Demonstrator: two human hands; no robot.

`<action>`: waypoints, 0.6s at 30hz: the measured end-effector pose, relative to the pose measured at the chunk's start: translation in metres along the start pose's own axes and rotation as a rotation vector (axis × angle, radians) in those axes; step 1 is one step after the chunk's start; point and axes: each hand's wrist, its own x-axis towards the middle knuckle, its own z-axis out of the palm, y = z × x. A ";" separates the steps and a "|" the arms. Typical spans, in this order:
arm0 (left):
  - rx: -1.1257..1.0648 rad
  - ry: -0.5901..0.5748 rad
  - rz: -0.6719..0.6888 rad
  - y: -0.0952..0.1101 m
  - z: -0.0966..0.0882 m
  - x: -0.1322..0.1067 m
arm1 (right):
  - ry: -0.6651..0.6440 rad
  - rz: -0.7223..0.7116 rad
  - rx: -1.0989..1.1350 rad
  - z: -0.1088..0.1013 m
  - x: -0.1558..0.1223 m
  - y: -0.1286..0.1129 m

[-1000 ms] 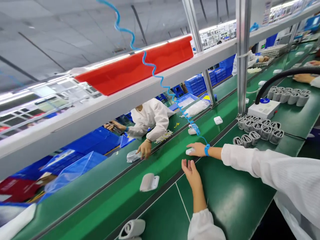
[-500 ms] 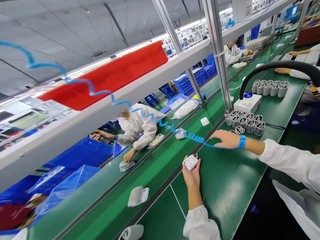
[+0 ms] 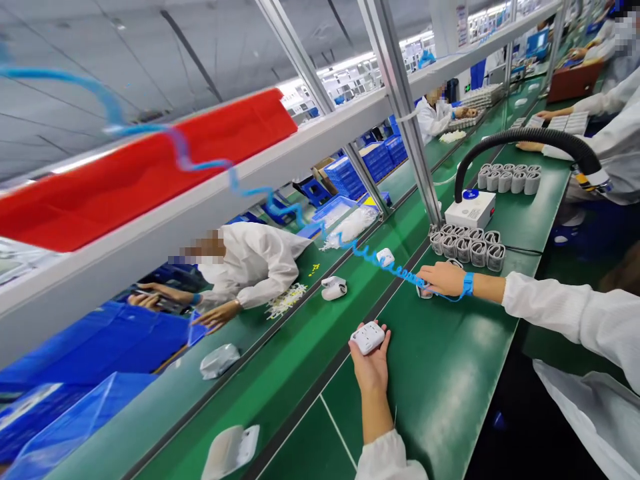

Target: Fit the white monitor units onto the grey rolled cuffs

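Observation:
My left hand [image 3: 373,370] is palm up, with its fingers curled round a white rounded-square plastic housing [image 3: 368,338] marked with small dark slots. My right hand [image 3: 444,279], with a blue strap [image 3: 468,285] at its wrist, reaches over the green bench. Its fingers close on a rolled grey cuff [image 3: 425,292], mostly hidden beneath them. From that strap a coiled blue cord [image 3: 367,252] runs up to the left. Just beyond the right hand stand rows of rolled grey cuffs [image 3: 463,249].
A white box [image 3: 470,210] with a black hose [image 3: 520,135] stands behind the cuffs. On the green belt [image 3: 280,373] lie a cuffed white unit [image 3: 334,288], another [image 3: 231,453] and a white housing [image 3: 385,257]. A metal post [image 3: 400,100] rises beside the belt. A co-worker [image 3: 255,260] works opposite.
My right hand has come down, and its spread fingers have closed on a rolled cuff. My left hand still holds the housing. The view has shifted, and the co-worker's hand has left a plastic-wrapped item.

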 end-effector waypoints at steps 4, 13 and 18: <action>0.041 0.002 0.019 -0.002 0.001 0.000 | 0.045 0.076 0.053 0.002 -0.001 0.001; 0.103 -0.013 0.057 -0.005 0.001 -0.004 | 0.105 0.147 0.119 0.003 0.001 -0.001; 0.119 -0.013 0.055 -0.006 0.005 -0.006 | 0.103 0.104 0.138 0.004 0.002 0.002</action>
